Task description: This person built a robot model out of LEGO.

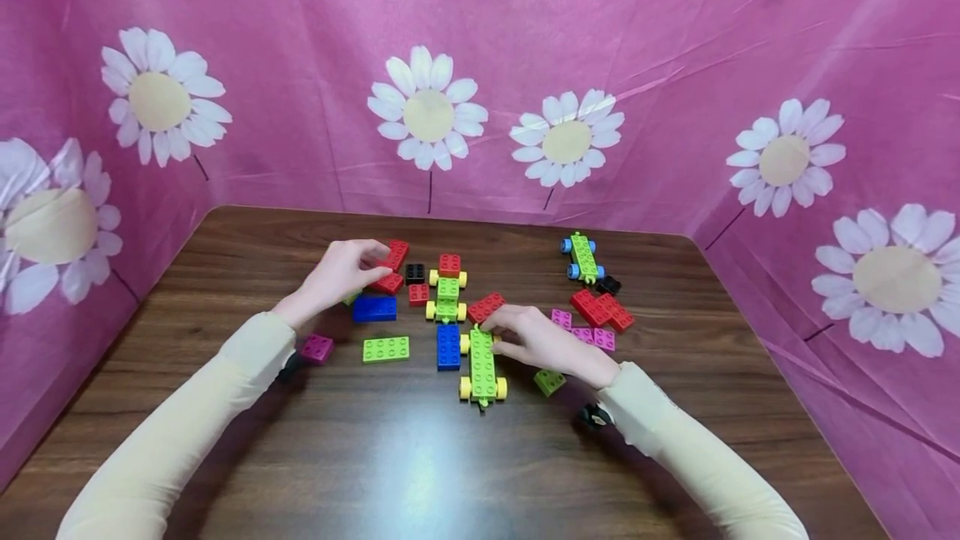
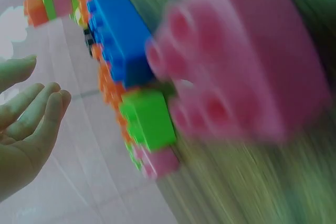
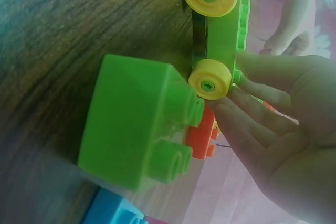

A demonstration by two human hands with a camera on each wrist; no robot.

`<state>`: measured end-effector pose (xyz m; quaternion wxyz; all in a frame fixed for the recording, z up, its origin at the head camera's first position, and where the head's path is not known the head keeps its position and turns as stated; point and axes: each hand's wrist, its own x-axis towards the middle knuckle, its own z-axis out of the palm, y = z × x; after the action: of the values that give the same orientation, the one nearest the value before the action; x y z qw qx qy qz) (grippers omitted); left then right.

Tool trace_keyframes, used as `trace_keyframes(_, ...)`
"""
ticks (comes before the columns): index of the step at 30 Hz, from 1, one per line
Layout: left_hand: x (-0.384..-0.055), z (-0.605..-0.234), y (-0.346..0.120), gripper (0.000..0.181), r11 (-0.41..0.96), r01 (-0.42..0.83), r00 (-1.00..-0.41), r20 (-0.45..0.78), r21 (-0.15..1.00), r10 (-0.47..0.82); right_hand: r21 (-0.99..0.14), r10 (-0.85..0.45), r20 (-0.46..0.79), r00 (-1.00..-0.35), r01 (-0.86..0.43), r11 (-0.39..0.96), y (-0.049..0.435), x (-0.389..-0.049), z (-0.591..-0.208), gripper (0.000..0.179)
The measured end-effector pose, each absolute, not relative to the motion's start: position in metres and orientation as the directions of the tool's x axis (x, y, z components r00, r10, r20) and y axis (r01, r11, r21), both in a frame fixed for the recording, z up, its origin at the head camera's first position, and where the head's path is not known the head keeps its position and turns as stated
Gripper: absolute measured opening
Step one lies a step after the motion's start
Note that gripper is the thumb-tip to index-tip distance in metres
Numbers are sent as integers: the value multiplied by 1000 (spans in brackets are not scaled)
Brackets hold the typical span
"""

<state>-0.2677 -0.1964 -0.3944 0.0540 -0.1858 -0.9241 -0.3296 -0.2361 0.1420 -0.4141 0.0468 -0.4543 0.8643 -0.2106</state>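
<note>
The right hand (image 1: 532,340) has a narrow pinch on the far end of the long green car base (image 1: 482,365), which stands mid-table, its yellow wheels on the wood and its studs bare. The left hand (image 1: 341,275) holds nothing; its thumb and fingers sit wide apart above the red bricks (image 1: 395,254).

Judging by how things lie, only part of the building is done. 1 yellow-wheeled car (image 1: 447,288), just beyond the held base, already carries a red block and a green block. The pinched base and the blue-wheeled base (image 1: 582,257) (off at the far right) have nothing on top, and 2 blue bricks (image 1: 448,347), a flat-lying green brick (image 1: 386,349) and several pink bricks (image 1: 583,334) are loose.

The left wrist view shows a green block (image 2: 149,119) and a small pink block (image 2: 160,162) near the left hand, mostly hidden from the head camera. The right wrist view gives the base's side, with 2 wheels and the thumb against the studded edge; whether the base is slightly raised, I cannot tell.
</note>
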Motion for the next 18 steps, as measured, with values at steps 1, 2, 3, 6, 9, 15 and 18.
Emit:
trace_keyframes(1, -268, -394, -201, 33, 718, 377, -926, 229, 585, 300, -408, -803, 113, -585, -764, 500, 142, -237, -415, 24)
trace_keyframes(2, -268, -394, -207, 32, 722, 375, -927, 236, 581, 291, -408, -802, 114, -587, -763, 501, 142, -237, -415, 23)
trace_keyframes(3, -267, -395, -211, 32, 726, 370, -929, 241, 579, 281, -404, -801, 119, -586, -766, 500, 141, -237, -416, 23)
trace_keyframes(6, -268, -396, -225, 30, 736, 359, -932, 261, 574, 252, -397, -799, 130, -588, -769, 501, 142, -238, -417, 21)
trace_keyframes(9, -268, -398, -238, 30, 745, 336, -940, 262, 576, 221, -401, -799, 135, -586, -770, 496, 141, -238, -417, 20)
trace_keyframes(15, -272, -405, -260, 35, 776, 291, -956, 200, 559, 215, -413, -792, 133, -596, -760, 502, 142, -238, -418, 20)
trace_keyframes(18, -273, -409, -268, 35, 791, 272, -962, 154, 547, 224, -413, -792, 143, -594, -762, 498, 141, -238, -419, 20)
